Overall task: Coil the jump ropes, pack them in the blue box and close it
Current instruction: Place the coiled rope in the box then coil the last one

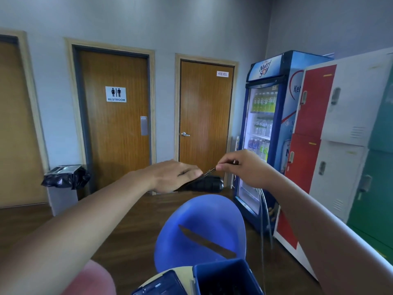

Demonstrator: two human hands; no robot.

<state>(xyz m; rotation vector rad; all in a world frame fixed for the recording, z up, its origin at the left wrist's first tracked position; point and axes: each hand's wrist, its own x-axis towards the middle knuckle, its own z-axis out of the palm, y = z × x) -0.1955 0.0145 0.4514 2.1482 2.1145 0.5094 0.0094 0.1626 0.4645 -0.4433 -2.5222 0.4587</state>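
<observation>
My left hand (176,175) grips the black ribbed handle (205,184), fingers curled over it. The thin cable (209,171) runs taut rightwards. The blue box (198,282) sits open low before me. My right hand (244,169) pinches the cable between thumb and fingertips, loops hanging beneath. I judge even, untwisted loops will fit the box best

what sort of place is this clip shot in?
Probably a shared corridor or lounge in a gym or sports facility: a wooden door with a white RESTROOM sign, a blue glass-front drinks fridge, and a bank of red, white and green metal lockers.
</observation>
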